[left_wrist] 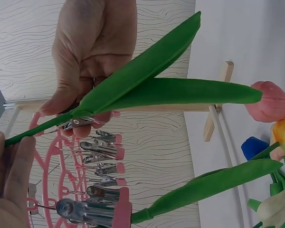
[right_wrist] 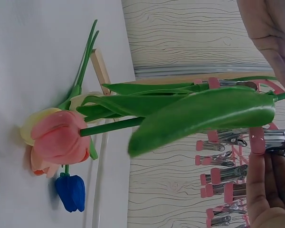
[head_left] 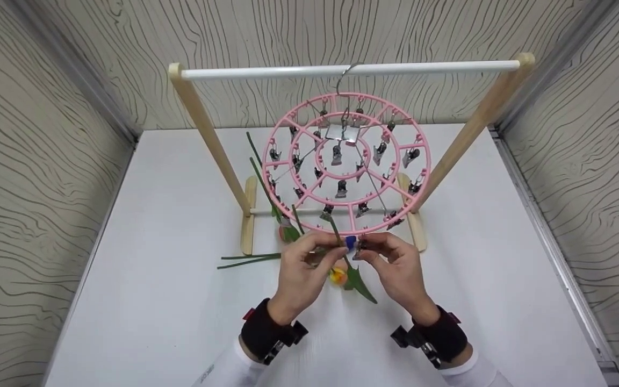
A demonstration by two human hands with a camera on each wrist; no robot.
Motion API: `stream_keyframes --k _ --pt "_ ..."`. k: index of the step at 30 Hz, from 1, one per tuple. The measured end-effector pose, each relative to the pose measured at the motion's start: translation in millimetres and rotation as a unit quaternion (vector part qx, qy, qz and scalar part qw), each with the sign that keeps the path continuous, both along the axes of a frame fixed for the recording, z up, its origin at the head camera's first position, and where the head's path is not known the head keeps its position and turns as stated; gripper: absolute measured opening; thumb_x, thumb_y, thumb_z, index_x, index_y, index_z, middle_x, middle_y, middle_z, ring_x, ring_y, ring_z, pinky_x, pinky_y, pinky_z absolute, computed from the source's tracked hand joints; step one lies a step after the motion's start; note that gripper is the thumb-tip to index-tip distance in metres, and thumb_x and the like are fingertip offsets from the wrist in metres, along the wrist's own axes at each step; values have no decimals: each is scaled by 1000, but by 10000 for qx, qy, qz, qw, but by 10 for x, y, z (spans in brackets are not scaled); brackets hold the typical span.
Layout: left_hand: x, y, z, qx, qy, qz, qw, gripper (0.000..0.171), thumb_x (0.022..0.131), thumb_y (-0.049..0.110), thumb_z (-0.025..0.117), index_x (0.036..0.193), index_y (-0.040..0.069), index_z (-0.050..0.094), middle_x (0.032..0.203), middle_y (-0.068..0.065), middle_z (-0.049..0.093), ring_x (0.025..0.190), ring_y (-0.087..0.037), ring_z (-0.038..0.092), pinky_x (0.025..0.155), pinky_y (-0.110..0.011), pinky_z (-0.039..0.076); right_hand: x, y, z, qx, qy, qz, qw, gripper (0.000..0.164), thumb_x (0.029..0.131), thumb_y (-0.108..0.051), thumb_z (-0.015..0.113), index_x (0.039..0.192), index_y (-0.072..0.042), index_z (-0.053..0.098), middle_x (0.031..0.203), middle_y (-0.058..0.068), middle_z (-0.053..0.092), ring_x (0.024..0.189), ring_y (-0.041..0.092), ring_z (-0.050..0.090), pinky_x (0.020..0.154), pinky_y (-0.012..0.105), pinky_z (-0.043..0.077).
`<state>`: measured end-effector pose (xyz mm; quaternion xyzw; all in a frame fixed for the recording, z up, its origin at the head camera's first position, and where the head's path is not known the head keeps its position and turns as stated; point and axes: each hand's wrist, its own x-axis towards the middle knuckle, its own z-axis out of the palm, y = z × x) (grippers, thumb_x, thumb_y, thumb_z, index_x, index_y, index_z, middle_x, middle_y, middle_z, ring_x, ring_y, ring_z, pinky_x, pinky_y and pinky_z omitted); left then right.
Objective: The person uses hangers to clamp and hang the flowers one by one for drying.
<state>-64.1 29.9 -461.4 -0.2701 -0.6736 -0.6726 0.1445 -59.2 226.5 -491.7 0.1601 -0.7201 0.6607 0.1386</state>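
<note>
No writing or numbers can be read.

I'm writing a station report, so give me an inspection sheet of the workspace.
Surface: white tabletop, bearing a wooden rack with a white bar.
Job's things: round pink plastic hanger with metal clips hangs from the bar; blue and other artificial tulips lie below.
Left hand: pinches a green leafy stem.
Right hand: holds a pink-tipped metal clip beside it.
Clutter: nothing seen.
Cables: nothing seen.
Surroundings: cream walls, dark wavy lines.
</note>
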Motion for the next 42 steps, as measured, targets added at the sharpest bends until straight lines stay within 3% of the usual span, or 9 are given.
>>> stream_keyframes --k 13,23,37,42 --pt "-8 24 1 -149 63 165 9997 7 95 1 76 100 0 72 98 -15 75 90 -12 77 76 -31 68 30 -73 58 -169 396 -131 9990 17 89 20 68 103 12 70 98 4 77 86 6 75 81 19 63" --pt "-16 43 -12 -131 86 107 9998 7 95 3 76 100 0 72 97 -15 74 89 -24 78 77 -30 67 37 -85 97 -372 672 -248 9967 13 89 20 68 100 14 69 97 -6 76 82 4 72 78 17 61" --pt "-5 124 25 -123 168 56 9998 8 95 4 76 101 1 72 94 -15 74 85 -24 78 71 -29 67 58 -97 148 83 956 -536 9939 18 85 21 72 99 9 73 97 -7 77 89 2 74 82 16 61" --pt "-4 126 31 -97 91 28 9999 9 96 5 75 102 0 71 96 -15 74 86 -24 78 70 -30 67 59 -91 149 167 989 -498 9937 22 85 21 72 102 8 74 95 0 78 88 4 74 80 18 62"
